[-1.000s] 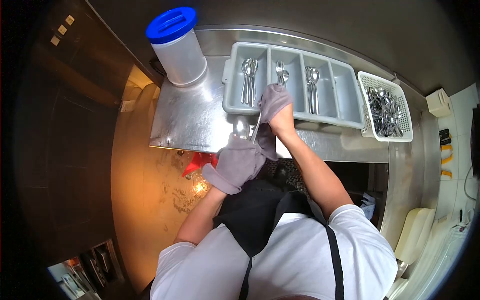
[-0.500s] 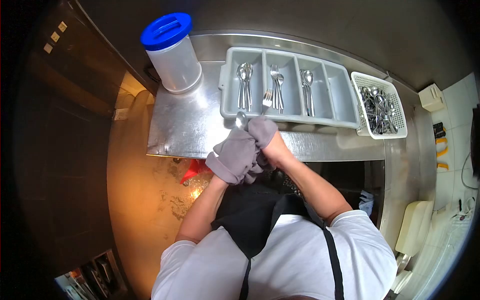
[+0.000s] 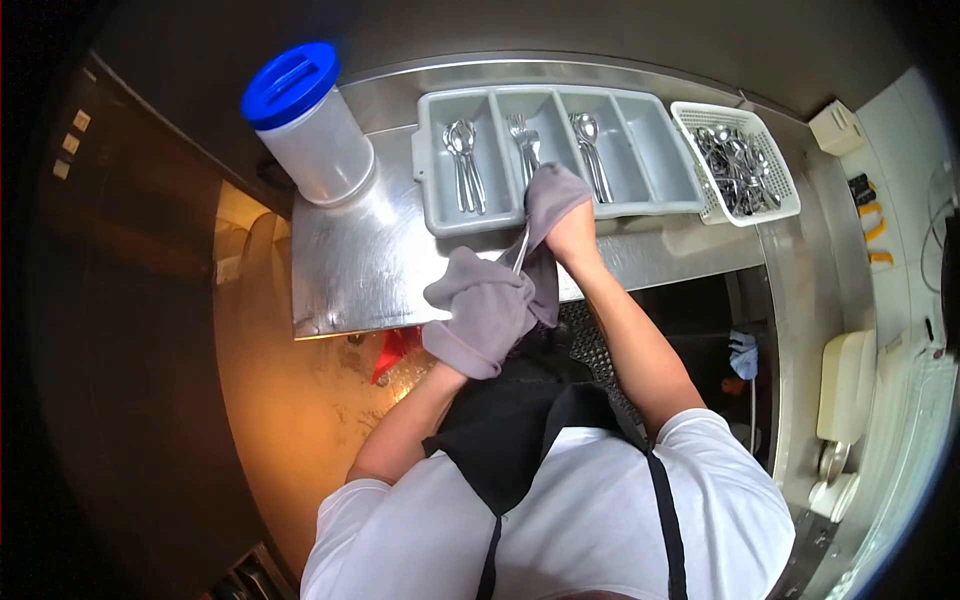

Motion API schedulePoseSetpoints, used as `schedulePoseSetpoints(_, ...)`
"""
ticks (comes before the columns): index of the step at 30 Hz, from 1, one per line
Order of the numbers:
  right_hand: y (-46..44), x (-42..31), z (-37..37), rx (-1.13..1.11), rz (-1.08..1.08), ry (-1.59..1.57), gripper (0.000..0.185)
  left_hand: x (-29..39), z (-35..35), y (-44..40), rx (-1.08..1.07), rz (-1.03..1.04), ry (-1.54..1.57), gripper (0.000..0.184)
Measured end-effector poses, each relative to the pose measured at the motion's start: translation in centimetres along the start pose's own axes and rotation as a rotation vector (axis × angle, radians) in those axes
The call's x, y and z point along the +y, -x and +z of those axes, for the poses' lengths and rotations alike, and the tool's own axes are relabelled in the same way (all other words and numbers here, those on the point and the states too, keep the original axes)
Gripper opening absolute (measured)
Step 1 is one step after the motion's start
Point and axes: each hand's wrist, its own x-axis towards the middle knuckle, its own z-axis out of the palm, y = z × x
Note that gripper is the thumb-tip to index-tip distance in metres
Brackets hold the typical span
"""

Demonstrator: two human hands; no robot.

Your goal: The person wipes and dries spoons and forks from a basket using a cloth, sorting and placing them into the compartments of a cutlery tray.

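A grey-purple cloth covers both my hands. My left hand (image 3: 480, 310) is closed under the cloth around cutlery, of which a thin metal handle (image 3: 521, 250) shows between the hands. Over the front edge of the grey cutlery tray (image 3: 467, 228), my right hand (image 3: 562, 215) is wrapped in the cloth and closed; what lies inside it is hidden. The tray's compartments hold spoons (image 3: 466, 170) at the left, forks (image 3: 522, 140) beside them, and more cutlery (image 3: 590, 150) in the third.
A clear container with a blue lid (image 3: 290, 85) stands at the back left of the steel counter (image 3: 350, 270). To the tray's right is a white perforated basket (image 3: 790, 205) full of mixed cutlery. A red object (image 3: 393, 352) shows below the counter's edge.
My right hand has moved up and away from my left hand, stretching the cloth between them. The fork and spoon heads that stuck out near my hands are now out of sight. The view has shifted.
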Motion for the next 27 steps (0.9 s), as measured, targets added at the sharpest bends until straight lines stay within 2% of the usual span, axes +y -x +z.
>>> schedulePoseSetpoints(2, 0.2, 0.4, 1.3, 0.000, 0.168, 0.081, 0.007, -0.1, 1.0, 0.7, 0.102, -0.017, 0.198, 0.013)
schedulePoseSetpoints(3, 1.6, 3.0, 3.8, 0.085, 0.051, -0.021, 0.007, -0.8, 1.0, 0.7, 0.198, 0.057, 0.287, 0.013)
schedulePoseSetpoints(5, 3.9, -0.9, 4.1, 0.159, 0.505, -0.611, 0.008, -1.6, 0.1, 0.8, 0.090, 0.074, 0.350, 0.014)
schedulePoseSetpoints(6, 3.4, -0.5, 3.1, 0.120, 0.369, -0.501, 0.008, -1.7, -0.2, 0.9, 0.033, 0.087, 0.383, 0.014)
schedulePoseSetpoints(8, 1.7, 1.4, 0.6, 0.042, 0.111, -0.281, 0.008, -0.4, 1.5, 1.9, 0.038, 0.086, 0.206, 0.015)
schedulePoseSetpoints(9, 1.4, 1.7, 0.7, 0.077, 0.098, -0.279, 0.007, -0.1, 3.1, 2.3, 0.045, 0.085, 0.113, 0.015)
schedulePoseSetpoints(11, 1.9, -0.2, 1.4, 0.065, 0.312, -0.475, 0.008, -0.8, 14.1, 1.5, 0.020, 0.163, 0.402, 0.015)
schedulePoseSetpoints(12, 2.5, -1.2, 1.8, 0.055, 0.418, -0.569, 0.009, -1.2, 15.0, 1.2, 0.018, 0.182, 0.515, 0.014)
schedulePoseSetpoints(14, 4.7, -1.0, 3.4, -0.288, -0.113, 0.659, 0.019, -2.3, 13.1, 0.7, 0.020, 0.198, 0.704, 0.013)
schedulePoseSetpoints(16, 6.3, -3.0, 3.7, -0.094, 0.139, -0.269, 0.015, -2.3, 10.1, 1.0, -0.059, 0.069, 1.122, 0.013)
schedulePoseSetpoints(17, 5.8, -2.9, 3.0, -0.159, 0.154, -0.117, 0.015, -1.6, 9.5, 1.2, -0.147, -0.063, 1.455, 0.014)
schedulePoseSetpoints(18, 4.9, -2.7, 2.1, -0.224, 0.168, 0.036, 0.015, -1.7, 7.8, 1.4, -0.136, -0.074, 1.473, 0.014)
schedulePoseSetpoints(19, 3.9, -3.9, 1.6, -0.169, 0.387, -0.087, 0.018, -1.7, 6.0, 1.6, -0.126, -0.085, 1.492, 0.014)
schedulePoseSetpoints(20, 4.2, -4.0, 2.0, -0.179, 0.294, -0.157, 0.018, -1.8, 4.3, 1.8, -0.115, -0.096, 1.510, 0.014)
schedulePoseSetpoints(21, 4.5, -4.0, 2.5, -0.188, 0.194, -0.223, 0.019, -2.4, 2.0, 1.1, -0.011, -0.010, 1.185, 0.013)
schedulePoseSetpoints(22, 4.7, -4.3, 2.9, -0.199, 0.095, -0.287, 0.020, -3.0, 0.7, 0.3, 0.047, 0.020, 1.006, 0.012)
schedulePoseSetpoints(23, 5.0, -4.8, 3.3, -0.175, 0.485, -0.469, 0.018, -3.9, 0.4, -0.7, 0.040, -0.018, 0.797, 0.011)
schedulePoseSetpoints(25, 4.9, -3.5, 3.4, -0.088, 0.312, -0.433, 0.017, -5.9, -1.1, -3.1, -0.110, -0.152, 0.718, 0.011)
schedulePoseSetpoints(26, 4.9, -2.8, 3.4, -0.048, 0.223, -0.417, 0.016, -6.3, -3.6, -4.3, -0.267, -0.327, 1.013, 0.014)
schedulePoseSetpoints(27, 5.2, -2.3, 3.3, -0.035, 0.243, -0.442, 0.016, -7.0, -0.7, -4.7, -0.151, -0.378, 1.036, 0.016)
